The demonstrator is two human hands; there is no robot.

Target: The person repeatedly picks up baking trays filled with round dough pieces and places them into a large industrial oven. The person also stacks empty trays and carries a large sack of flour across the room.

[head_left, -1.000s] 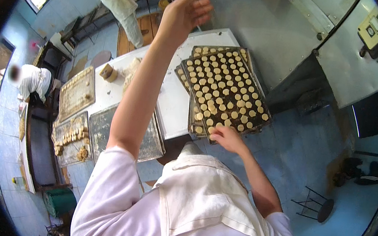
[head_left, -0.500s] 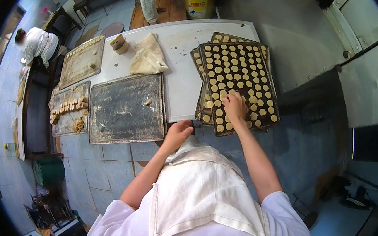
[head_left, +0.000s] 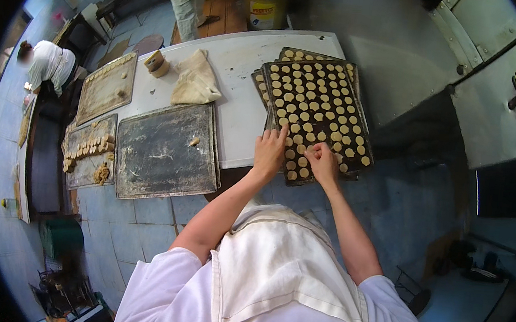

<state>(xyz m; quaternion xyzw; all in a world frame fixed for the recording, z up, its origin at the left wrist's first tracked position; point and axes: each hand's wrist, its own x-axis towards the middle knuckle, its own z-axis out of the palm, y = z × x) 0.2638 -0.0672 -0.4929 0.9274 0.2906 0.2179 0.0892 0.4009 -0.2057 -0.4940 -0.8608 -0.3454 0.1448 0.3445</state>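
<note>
A dark baking tray covered in rows of pale, flat dough rounds lies on top of other filled trays at the table's right end. At its left edge, my left hand reaches forward with fingers stretched out, the fingertips by the rounds of the outer row. Over the near part of the same tray, my right hand is closed in a pinch on a dough round at its fingertips. Part of that round is hidden by the fingers.
On the white table lie a bare dark tray with a small dough lump, a folded cloth and a yellowish block-like tool. Farther left, a tray holds dough slices. Two people stand beyond the table.
My left hand has moved from the table's front edge up and right to the filled tray's left side. My right hand has come slightly nearer me. The view has shifted a little.
</note>
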